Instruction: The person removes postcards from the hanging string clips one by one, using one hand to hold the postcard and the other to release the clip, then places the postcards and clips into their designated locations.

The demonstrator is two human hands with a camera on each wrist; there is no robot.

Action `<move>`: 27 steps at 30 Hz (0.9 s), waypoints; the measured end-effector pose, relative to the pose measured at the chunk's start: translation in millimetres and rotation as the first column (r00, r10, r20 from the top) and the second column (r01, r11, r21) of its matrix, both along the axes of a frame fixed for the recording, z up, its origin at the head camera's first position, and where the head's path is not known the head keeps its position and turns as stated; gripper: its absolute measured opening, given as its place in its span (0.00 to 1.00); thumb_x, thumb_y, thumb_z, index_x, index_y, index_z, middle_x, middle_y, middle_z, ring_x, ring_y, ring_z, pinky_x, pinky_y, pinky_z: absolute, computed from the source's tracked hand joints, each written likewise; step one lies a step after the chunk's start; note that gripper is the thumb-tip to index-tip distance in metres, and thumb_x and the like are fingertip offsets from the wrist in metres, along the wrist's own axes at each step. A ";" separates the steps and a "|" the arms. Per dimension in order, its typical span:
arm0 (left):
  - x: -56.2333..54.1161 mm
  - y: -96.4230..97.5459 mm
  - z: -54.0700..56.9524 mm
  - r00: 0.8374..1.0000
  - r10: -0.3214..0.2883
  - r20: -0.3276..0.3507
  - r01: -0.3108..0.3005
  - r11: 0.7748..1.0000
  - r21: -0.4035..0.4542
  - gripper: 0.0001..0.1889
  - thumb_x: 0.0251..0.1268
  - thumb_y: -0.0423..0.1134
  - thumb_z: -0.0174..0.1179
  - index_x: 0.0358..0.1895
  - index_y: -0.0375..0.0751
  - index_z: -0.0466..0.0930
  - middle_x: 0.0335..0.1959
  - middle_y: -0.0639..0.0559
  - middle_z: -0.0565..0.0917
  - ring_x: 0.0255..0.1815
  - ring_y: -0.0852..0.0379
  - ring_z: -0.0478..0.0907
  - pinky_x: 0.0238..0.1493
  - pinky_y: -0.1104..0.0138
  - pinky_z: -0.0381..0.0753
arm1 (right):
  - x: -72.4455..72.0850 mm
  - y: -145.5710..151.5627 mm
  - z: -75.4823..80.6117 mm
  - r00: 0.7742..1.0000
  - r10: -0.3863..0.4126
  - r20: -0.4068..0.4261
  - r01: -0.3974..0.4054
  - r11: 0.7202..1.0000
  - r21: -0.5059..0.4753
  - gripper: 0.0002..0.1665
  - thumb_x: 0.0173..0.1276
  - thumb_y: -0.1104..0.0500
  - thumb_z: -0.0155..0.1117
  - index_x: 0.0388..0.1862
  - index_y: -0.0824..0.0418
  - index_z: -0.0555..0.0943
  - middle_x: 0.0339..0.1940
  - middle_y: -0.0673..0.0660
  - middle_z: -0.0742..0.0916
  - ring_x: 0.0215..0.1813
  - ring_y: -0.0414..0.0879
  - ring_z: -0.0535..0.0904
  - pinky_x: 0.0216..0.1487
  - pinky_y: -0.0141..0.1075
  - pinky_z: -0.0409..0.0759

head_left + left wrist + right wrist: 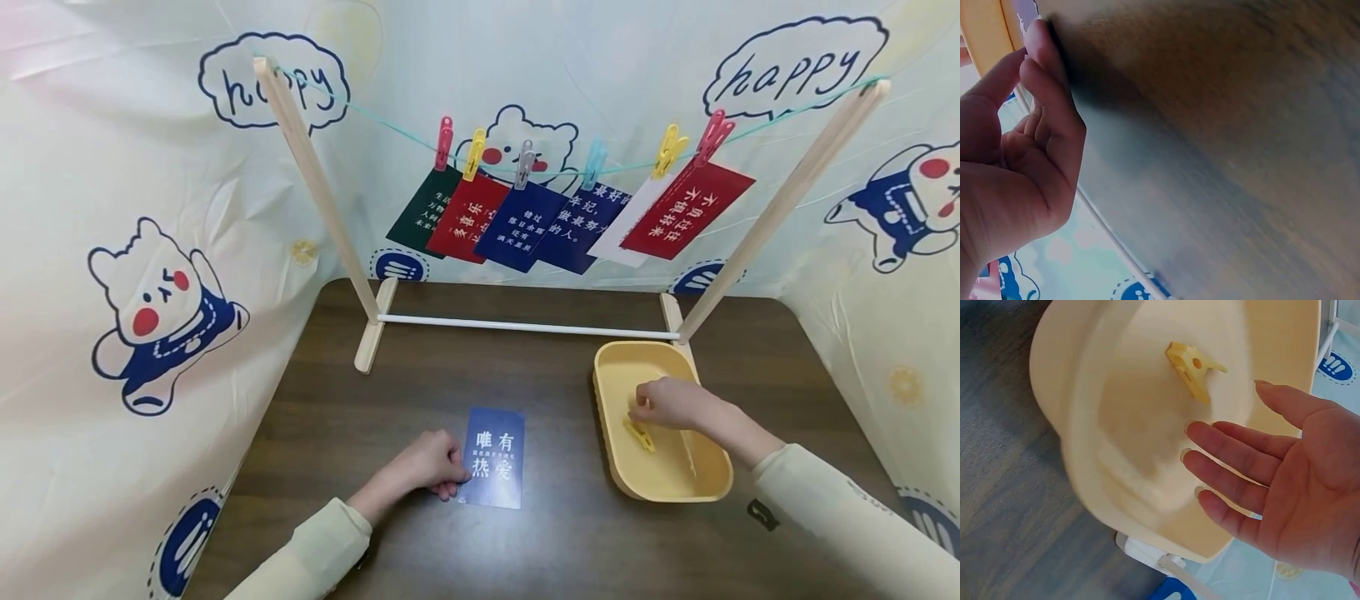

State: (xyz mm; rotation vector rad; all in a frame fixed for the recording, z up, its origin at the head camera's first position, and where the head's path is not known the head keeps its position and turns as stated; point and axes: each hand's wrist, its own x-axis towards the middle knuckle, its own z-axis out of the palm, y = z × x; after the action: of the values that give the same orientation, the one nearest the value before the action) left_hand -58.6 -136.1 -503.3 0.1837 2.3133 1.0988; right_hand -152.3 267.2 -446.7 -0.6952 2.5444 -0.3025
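Note:
A blue card (pixel 495 479) with white characters lies on the table in the head view. My left hand (pixel 431 465) pinches its left edge between thumb and forefinger; in the left wrist view only a sliver of the card shows beyond the fingertips (pixel 1038 37). Inside the yellow bin (pixel 622 483) lies one yellow clothespin (pixel 1191 369). Over the bin, my right hand (pixel 1285 456) is spread with fingers apart, its fingertips close to the clothespin and nothing held.
Behind the bin stands a wooden rack (pixel 330 192) with a white crossbar (pixel 525 326) and a green string (pixel 390 125). Several cards (pixel 521 225) hang from it on coloured clothespins (pixel 445 143). Patterned cloth (pixel 172 125) surrounds the table.

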 end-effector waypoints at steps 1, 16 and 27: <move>-0.5 -0.3 0.0 1.000 -0.003 -0.011 0.003 1.000 -0.009 0.14 0.63 0.31 0.71 0.21 0.38 0.79 0.14 0.50 0.83 0.14 0.57 0.82 0.20 0.64 0.84 | -0.2 -0.6 0.4 1.000 0.011 -0.008 -0.011 1.000 -0.002 0.11 0.74 0.52 0.67 0.35 0.58 0.82 0.23 0.48 0.79 0.26 0.41 0.72 0.29 0.34 0.71; -35.1 -28.0 40.1 0.968 0.059 -0.244 -0.096 0.985 -0.141 0.08 0.72 0.40 0.67 0.35 0.42 0.81 0.24 0.47 0.85 0.21 0.51 0.83 0.26 0.65 0.77 | 2.5 -29.5 9.9 0.986 0.048 -0.160 -0.064 0.993 -0.096 0.12 0.76 0.53 0.65 0.43 0.62 0.84 0.21 0.46 0.80 0.23 0.38 0.72 0.27 0.33 0.74; -72.8 -55.4 78.1 0.804 0.173 -0.569 -0.219 0.976 -0.012 0.08 0.75 0.40 0.64 0.46 0.40 0.85 0.36 0.49 0.87 0.34 0.54 0.81 0.36 0.62 0.83 | -7.6 -75.2 40.9 0.969 -0.027 -0.245 -0.025 0.979 -0.204 0.12 0.75 0.53 0.66 0.49 0.59 0.85 0.35 0.51 0.89 0.30 0.40 0.80 0.34 0.34 0.84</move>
State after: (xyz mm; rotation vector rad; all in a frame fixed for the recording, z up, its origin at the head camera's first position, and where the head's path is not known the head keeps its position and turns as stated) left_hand -131.4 -191.5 -425.2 0.2753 2.9607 1.1673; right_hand -159.9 191.9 -405.9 -0.8564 2.7755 -0.5152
